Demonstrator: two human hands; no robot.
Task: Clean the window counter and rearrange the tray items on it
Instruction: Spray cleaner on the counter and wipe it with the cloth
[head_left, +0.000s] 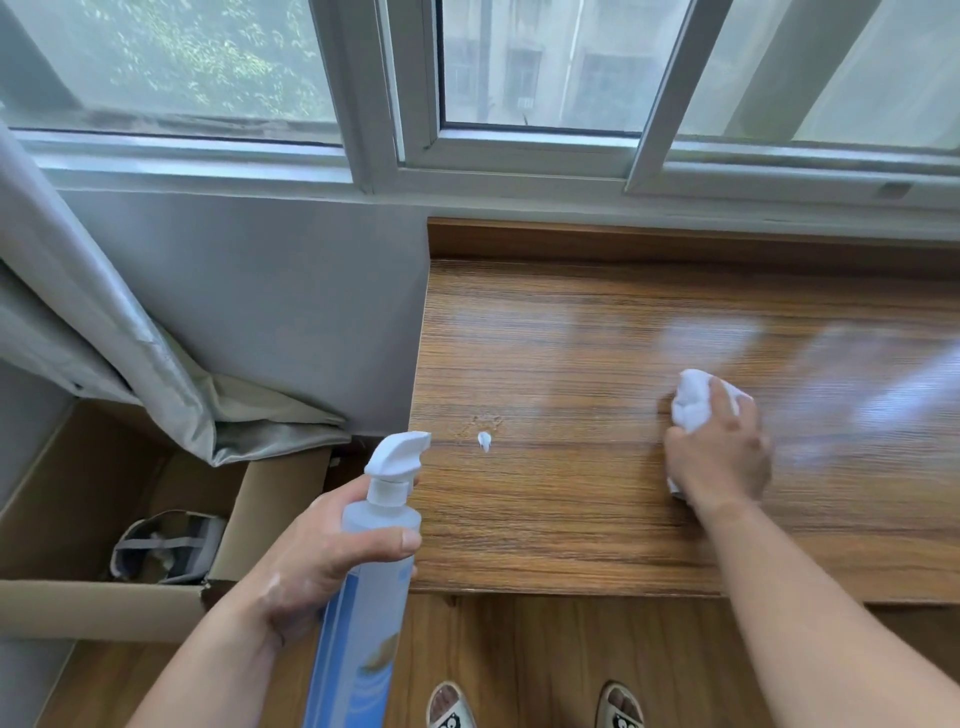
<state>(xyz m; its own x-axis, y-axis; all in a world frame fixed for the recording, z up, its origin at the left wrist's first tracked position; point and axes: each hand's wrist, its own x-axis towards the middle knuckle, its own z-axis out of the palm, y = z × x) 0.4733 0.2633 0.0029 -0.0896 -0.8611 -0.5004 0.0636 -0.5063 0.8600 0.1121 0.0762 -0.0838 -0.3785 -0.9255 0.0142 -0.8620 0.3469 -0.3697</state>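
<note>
Your left hand (311, 561) is curled round the bottle (382, 512), thumb across its front, with the nozzle aimed over the near-left corner of the desk (561, 525). Your right hand (722, 457) is bunched over the cloth (691, 402) and presses it onto the desk, well to the right of the bottle. That hand is blurred, so I judge you are mid-wipe. A blob of foam (484, 441) sits on the wood between your hands, nearer the left one. No tray or tray items are in view.

The foam lies close to the desk's left edge. A stroke swept leftward from your right hand could carry it over that edge, toward the box (130, 467) and curtain (156, 374) beyond your left hand, so draw it inward instead. A squirt from this spot could mist the wall or curtain. The bottle hangs just off the front edge, and a careless swing could knock it against the wood. Pale wet streaks show to the right of your right hand, and anything set there might sit in damp.

Ahead of both hands the wood runs to a raised lip under the window, where residue could collect. To the right it passes out of view. The front edge lies just behind your right wrist.
</note>
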